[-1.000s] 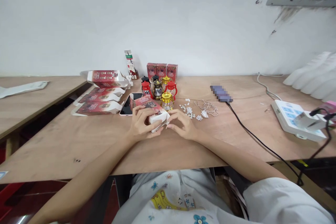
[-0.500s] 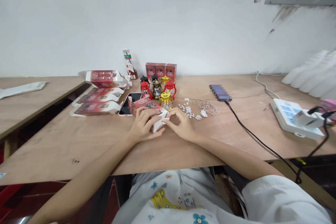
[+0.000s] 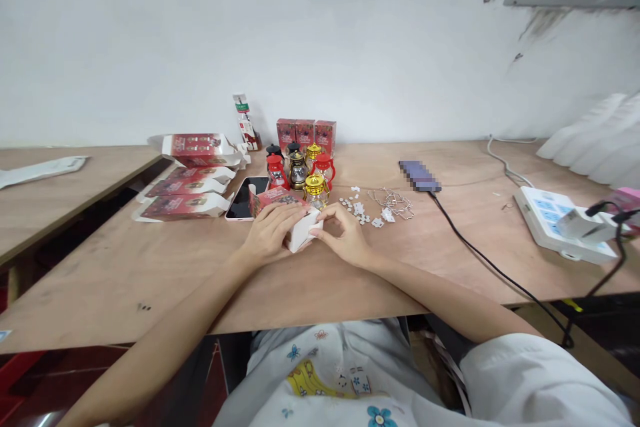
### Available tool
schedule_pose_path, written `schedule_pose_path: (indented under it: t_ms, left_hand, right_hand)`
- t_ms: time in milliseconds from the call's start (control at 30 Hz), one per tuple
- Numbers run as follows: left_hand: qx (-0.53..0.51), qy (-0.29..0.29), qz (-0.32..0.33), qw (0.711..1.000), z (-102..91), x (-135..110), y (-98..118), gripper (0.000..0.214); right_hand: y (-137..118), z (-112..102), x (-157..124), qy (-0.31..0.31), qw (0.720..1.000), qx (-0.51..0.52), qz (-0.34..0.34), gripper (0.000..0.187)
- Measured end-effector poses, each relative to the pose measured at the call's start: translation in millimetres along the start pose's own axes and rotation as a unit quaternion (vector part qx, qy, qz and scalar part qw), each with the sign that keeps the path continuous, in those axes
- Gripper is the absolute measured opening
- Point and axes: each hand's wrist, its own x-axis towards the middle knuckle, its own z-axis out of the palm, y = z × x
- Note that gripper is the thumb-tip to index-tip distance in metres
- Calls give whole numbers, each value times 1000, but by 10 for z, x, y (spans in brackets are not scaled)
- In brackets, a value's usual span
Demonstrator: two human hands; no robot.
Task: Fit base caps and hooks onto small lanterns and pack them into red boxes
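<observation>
A small red printed carton [image 3: 278, 199] with a white end flap lies on its side on the wooden table [image 3: 150, 267]. My left hand [image 3: 269, 232] is wrapped round its body. My right hand [image 3: 342, 233] pinches the white flap at its near end. Just behind the carton stands a cluster of little toy lanterns [image 3: 300, 170] in red, gold and black, the nearest a gold one [image 3: 317, 191]. A phone [image 3: 244, 197] lies dark-screen-up to the left of the carton.
Flat red cartons [image 3: 187, 188] are piled at the left, three upright red boxes [image 3: 305, 133] and a bottle [image 3: 246, 121] by the wall. Small white pieces [image 3: 358, 209] and wire hooks [image 3: 395, 203] lie right of my hands. A cabled device [image 3: 419, 176] and power strip [image 3: 560, 223] sit further right.
Both hands have shifted slightly with the carton; its white end has been turned and the right fingers have closed in on the flap.
</observation>
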Motion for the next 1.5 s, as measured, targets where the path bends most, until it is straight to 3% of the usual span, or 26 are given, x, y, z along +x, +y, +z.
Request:
schedule_pose_path:
  t_ms: [167, 300, 433, 533, 633, 733, 833, 900, 1033, 1167, 1300, 1500]
  left_hand:
    - [-6, 21, 13, 1000, -18, 0, 69, 55]
    - [-15, 29, 23, 999, -33, 4, 138, 47]
    - [-35, 65, 76, 994, 9, -42, 130, 34]
    - [-26, 61, 95, 993, 59, -139, 77, 22]
    - [15, 75, 13, 997, 71, -229, 28, 37]
    - [-7, 67, -114, 991, 35, -234, 21, 68]
    - [-85, 73, -205, 972, 67, -151, 43, 72]
    - [-171, 78, -288, 939, 186, -86, 37, 69]
    - [-363, 132, -448, 806, 519, -51, -89, 66]
    - [-347, 194, -508, 764, 611, -134, -228, 55]
    - [-337, 171, -504, 777, 552, -132, -169, 51]
    - [-323, 65, -480, 813, 522, -47, 26, 50]
  right_hand:
    - [10, 27, -29, -6, 997, 47, 55, 37]
    - [32, -15, -17, -84, 986, 108, 93, 57]
    - [34, -69, 21, -158, 975, 145, 52, 71]
    - [22, -72, 18, -146, 983, 112, -10, 66]
    - [61, -82, -10, -97, 989, 6, -111, 50]
    - [165, -147, -4, -27, 966, -123, -227, 40]
    - [244, -236, 49, 30, 944, -218, -246, 43]
    - [250, -251, 76, 44, 942, -252, -216, 42]
    - [206, -132, 37, 67, 942, -283, -168, 36]
    - [209, -33, -4, 70, 936, -269, -216, 63]
    - [245, -61, 68, 112, 939, -234, -227, 94]
    - [275, -66, 106, 118, 944, -241, -190, 92]
